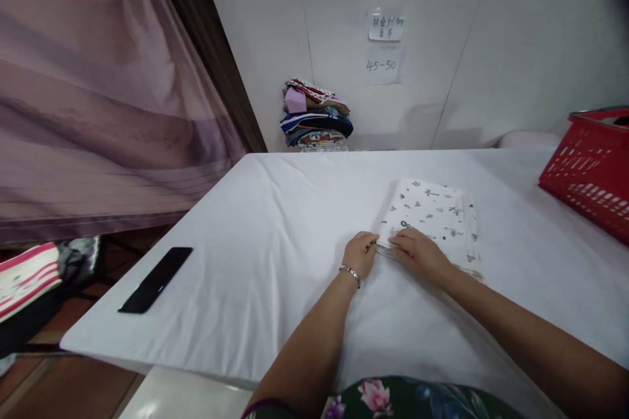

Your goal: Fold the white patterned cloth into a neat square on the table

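A folded white cloth [437, 216] with small dark prints lies on the white-covered table [236, 236], right of the middle. At its near left corner, my left hand [361, 254] is closed with the fingertips pinching the cloth's edge; a bracelet is on that wrist. My right hand [419, 251] rests on the near edge of the same cloth, just right of my left hand. Its fingers are bent and pressed together on the fabric. The fingertips of both hands are partly hidden.
A black phone-like slab [156, 280] lies at the table's left. A red plastic basket [592, 173] stands at the right edge. Behind the table, folded fabrics [317, 114] are stacked against the wall. A pink curtain [98, 91] hangs at left, above striped fabric [29, 278].
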Available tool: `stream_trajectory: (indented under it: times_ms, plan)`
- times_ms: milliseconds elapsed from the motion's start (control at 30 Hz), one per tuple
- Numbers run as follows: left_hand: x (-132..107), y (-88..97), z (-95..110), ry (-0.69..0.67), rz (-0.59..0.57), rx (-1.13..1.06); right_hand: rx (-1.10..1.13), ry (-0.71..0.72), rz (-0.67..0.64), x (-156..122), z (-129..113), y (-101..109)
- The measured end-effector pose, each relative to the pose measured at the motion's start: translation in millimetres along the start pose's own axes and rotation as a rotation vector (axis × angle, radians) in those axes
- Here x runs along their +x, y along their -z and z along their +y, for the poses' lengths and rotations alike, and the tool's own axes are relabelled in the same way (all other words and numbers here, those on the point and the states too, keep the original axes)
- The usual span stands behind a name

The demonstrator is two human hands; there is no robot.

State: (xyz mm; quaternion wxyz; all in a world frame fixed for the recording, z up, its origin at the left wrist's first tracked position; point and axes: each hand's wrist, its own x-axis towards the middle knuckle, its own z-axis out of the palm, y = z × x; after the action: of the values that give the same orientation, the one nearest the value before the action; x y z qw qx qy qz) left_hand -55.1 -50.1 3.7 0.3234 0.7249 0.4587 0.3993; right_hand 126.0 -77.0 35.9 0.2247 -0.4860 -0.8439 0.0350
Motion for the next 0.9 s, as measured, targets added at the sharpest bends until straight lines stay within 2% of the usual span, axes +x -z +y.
stream_trajectory:
  times_ms: [400, 733, 900]
  plan:
    - [4.9, 4.0, -5.2, -0.083, -0.092, 0.061, 0.267, -0.154, 0.014, 2.9, 2.7, -1.5]
    - [4.8, 2.8, -2.1, -0.065, -0.071, 0.090, 0.171, -0.104, -0.020, -0.2, 1.0, -0.7]
    - [4.4, 2.9, -3.2, -0.052, -0.078, 0.080, 0.178, -0.123, 0.024, 0.6, 0.9, -3.5]
